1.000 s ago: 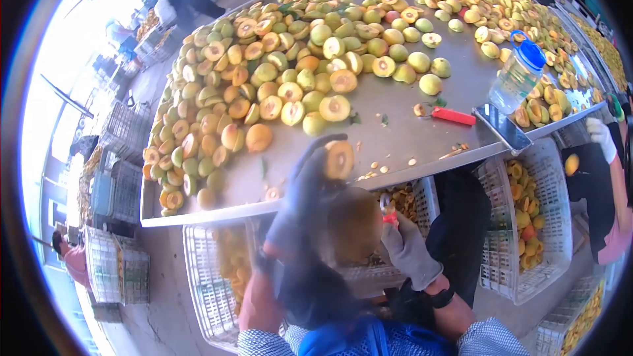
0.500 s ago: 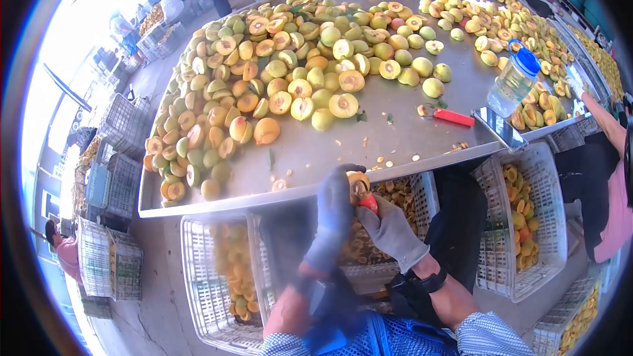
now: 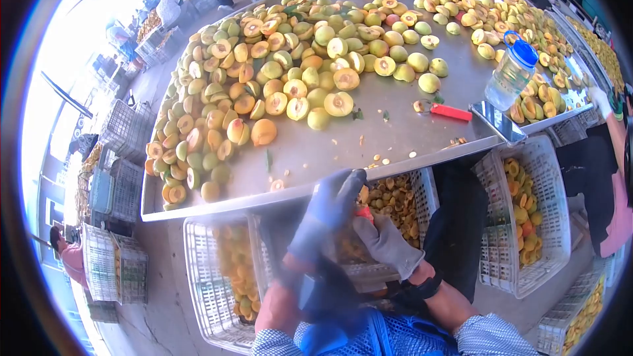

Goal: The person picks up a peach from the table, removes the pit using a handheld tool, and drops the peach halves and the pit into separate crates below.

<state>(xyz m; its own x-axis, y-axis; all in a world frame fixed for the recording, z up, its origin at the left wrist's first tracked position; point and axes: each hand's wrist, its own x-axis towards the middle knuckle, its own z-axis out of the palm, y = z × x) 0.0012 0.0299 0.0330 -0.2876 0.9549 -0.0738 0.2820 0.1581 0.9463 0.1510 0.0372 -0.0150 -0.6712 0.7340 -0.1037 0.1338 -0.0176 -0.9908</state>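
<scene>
Here, a red-handled tool is gripped by the grey-gloved right hand. At its ten o'clock, the blue-gloved left hand's grip cannot be told.

Compared with one second earlier, the left hand has come down from over the metal table to just beside the right hand, which has moved in toward it, and the red handle now shows only as a short piece between the fingers of both. The fruit half, plain at the left fingertips earlier, can no longer be made out there. Well to the right of these fingers, a co-worker's gloved hand has drawn back toward the table's edge from its reach half a second ago.
</scene>
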